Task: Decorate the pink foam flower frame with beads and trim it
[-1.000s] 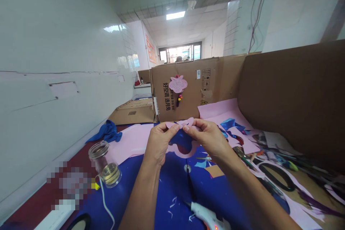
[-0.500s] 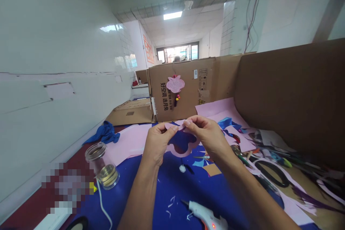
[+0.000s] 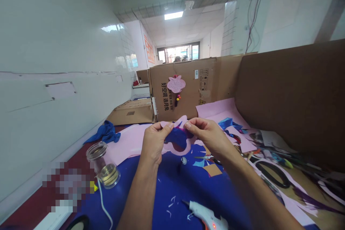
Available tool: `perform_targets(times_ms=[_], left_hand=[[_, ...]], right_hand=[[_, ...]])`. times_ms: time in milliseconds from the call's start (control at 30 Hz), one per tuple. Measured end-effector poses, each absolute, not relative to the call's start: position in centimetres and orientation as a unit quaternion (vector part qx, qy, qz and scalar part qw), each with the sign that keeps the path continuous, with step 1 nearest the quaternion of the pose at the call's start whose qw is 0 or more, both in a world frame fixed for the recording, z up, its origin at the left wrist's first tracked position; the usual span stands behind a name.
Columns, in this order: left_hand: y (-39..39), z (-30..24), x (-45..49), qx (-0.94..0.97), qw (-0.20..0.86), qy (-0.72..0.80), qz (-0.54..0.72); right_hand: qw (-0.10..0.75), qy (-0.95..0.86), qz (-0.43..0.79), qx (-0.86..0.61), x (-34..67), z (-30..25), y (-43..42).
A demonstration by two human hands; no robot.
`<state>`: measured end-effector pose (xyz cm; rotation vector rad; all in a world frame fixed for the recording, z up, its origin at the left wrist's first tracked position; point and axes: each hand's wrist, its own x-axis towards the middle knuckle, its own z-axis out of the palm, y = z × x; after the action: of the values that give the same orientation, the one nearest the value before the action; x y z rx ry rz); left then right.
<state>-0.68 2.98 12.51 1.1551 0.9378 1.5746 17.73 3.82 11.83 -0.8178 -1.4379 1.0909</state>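
Between both hands is a pink cut-out frame [image 3: 179,150] with a scalloped edge and an open middle, perhaps felt or foam. My left hand [image 3: 154,140] pinches its upper left edge between thumb and fingers. My right hand [image 3: 206,130] pinches its upper right side; a narrow pointed tab stands up between the hands. Below the frame shows a small pale ball [image 3: 183,160] with something dark beside it, seemingly hanging. Nearer me on the blue surface [image 3: 164,190] lies a white hot glue gun [image 3: 206,215] with a red light lit.
A clear jar [image 3: 104,165] stands at the left, near a blue cloth [image 3: 105,133] and pink sheets [image 3: 126,142]. Scraps, scissors and a black tape roll [image 3: 272,173] clutter the right. A cardboard box wall [image 3: 215,79] behind carries a hanging pink ornament [image 3: 176,84].
My hands have moved slightly apart along the frame's upper edge, and the pointed tab now stands up between them. The small ball and dark piece below have shifted.
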Motion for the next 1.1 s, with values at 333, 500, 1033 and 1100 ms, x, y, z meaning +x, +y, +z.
perform_targets(times_ms=[333, 500, 1033, 1100], left_hand=[[2.7, 12.6, -0.4, 0.487, 0.478, 0.380, 0.625], [3.1, 12.5, -0.7, 0.469, 0.459, 0.392, 0.645], [2.9, 12.7, -1.6, 0.464, 0.511, 0.422, 0.588], [2.9, 12.6, -1.5, 0.457, 0.505, 0.421, 0.600]], right_hand=[[0.570, -0.597, 0.438, -0.356, 17.7, 11.9, 4.0], [0.547, -0.594, 0.466, -0.361, 18.2, 11.9, 3.9], [0.608, -0.525, 0.459, -0.379, 19.3, 11.6, 4.7], [0.598, -0.527, 0.476, -0.370, 19.2, 11.7, 4.6]])
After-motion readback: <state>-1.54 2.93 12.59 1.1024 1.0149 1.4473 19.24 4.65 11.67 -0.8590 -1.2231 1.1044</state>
